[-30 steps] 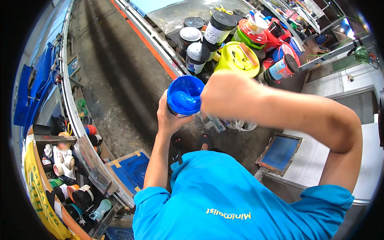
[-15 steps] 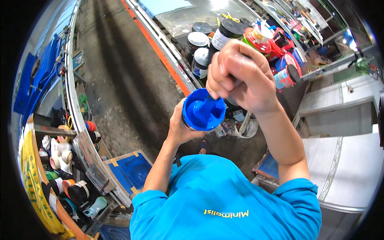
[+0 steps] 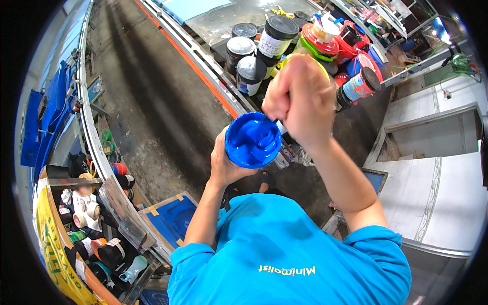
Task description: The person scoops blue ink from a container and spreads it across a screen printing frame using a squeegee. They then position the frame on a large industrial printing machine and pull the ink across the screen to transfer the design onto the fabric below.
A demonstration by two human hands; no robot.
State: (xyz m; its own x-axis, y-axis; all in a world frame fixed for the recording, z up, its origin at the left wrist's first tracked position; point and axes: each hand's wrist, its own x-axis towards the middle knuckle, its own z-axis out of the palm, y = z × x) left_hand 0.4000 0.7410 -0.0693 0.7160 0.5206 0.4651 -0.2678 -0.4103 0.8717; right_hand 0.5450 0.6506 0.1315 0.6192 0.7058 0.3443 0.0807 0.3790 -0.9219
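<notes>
The step in hand looks like stirring: an open tub (image 3: 228, 140) of thick, glossy blue paint (image 3: 248, 146) is held up in front of the person's chest, above the floor (image 3: 152, 112), its mouth facing the camera and its rim coated in the same blue; the left hand (image 3: 225, 166) is curved around the tub's left and lower side, palm against the wall, with most of the fingers hidden behind it, so how far they wrap cannot be told; the right hand (image 3: 303, 101) is curled into a fist over the tub's upper right edge, slightly blurred, and seems closed on the top of a stirrer (image 3: 265, 123), of which only a short blue-coated length shows going down into the paint; its tip is hidden, so whether it touches the bottom cannot be told; the paint lies in folds and ridges, which suggests that it is not yet evenly blended; the next move, as I judge it, calls for a steady left hold and a sweep of the stirrer around the inner wall, low enough to keep paint from going over the rim; beyond the fist stand black-lidded jars (image 3: 250, 70) and a red-lidded bucket (image 3: 325, 48), apart from the tub.
</notes>
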